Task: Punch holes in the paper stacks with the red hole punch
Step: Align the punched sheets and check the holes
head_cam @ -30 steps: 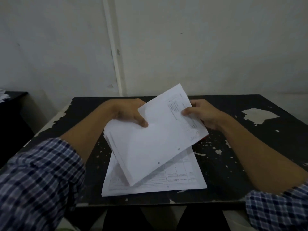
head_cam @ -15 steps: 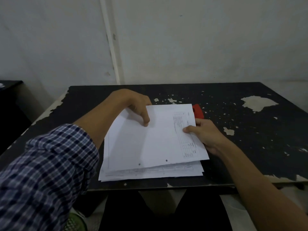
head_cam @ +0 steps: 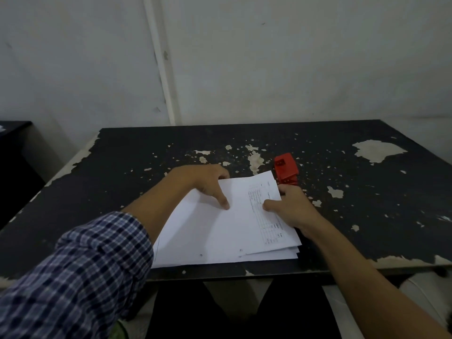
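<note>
Left hand [head_cam: 208, 183] gripped far-left corner of top paper stack [head_cam: 227, 226], thumb on top, fingers curled under the edge. Stack lay skewed on sheets below, near front edge of counter [head_cam: 146, 152]; two holes visible along near edge. Right hand [head_cam: 289, 207] pinched right edge, thumb on the printed table. Red hole punch [head_cam: 286, 171] sat just past the stack's far-right corner, untouched. Risks, judged: sheets fanned out, so uneven holes if not squared; re-punching the holed edge; loose lower sheets sliding off front.
</note>
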Tool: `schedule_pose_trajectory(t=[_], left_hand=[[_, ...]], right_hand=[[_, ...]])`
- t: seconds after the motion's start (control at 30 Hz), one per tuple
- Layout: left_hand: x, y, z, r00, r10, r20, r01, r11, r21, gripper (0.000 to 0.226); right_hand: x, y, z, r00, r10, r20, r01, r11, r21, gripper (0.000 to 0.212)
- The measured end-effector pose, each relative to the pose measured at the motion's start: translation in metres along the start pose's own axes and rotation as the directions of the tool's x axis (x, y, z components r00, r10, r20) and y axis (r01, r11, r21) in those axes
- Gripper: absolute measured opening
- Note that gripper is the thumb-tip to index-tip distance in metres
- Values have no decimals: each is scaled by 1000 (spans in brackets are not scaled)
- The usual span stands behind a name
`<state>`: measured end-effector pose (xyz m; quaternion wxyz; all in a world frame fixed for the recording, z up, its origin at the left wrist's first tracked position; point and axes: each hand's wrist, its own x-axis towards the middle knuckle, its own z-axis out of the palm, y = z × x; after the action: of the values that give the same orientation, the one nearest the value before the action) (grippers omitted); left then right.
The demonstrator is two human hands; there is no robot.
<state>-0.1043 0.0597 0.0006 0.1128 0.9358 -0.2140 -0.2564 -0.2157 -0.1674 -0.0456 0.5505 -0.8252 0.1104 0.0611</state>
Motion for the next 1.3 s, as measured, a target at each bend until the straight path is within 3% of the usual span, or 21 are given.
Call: schedule_pose_trajectory(t=[0.13, 0.4, 0.67, 1.03, 1.2, 1.3], left_hand=[[2, 4, 9, 998, -8, -61, 9, 1000, 22, 77], [1, 8, 16, 998, -30, -58, 30, 1000, -8, 79], [6, 6, 14, 994, -75, -83, 74, 997, -7, 90], [1, 5, 7, 991, -23, -130, 21, 1000, -11, 71], [6, 12, 7, 998, -38, -47, 41, 997, 60, 79], [8, 12, 9, 997, -38, -70, 43, 996, 76, 73]], right_hand=[[-3, 0, 3, 999, -31, -37, 30, 999, -39, 36], [-4, 7, 14, 986, -90, -140, 81, 994, -73, 43], [-8, 8, 15, 982, -92, -165, 79, 993, -86, 37], [-8, 11, 15, 984, -81, -160, 70, 995, -77, 41], [-9, 10, 16, 982, -88, -167, 74, 993, -89, 44], [-9, 11, 16, 980, -94, -173, 79, 993, -93, 43]])
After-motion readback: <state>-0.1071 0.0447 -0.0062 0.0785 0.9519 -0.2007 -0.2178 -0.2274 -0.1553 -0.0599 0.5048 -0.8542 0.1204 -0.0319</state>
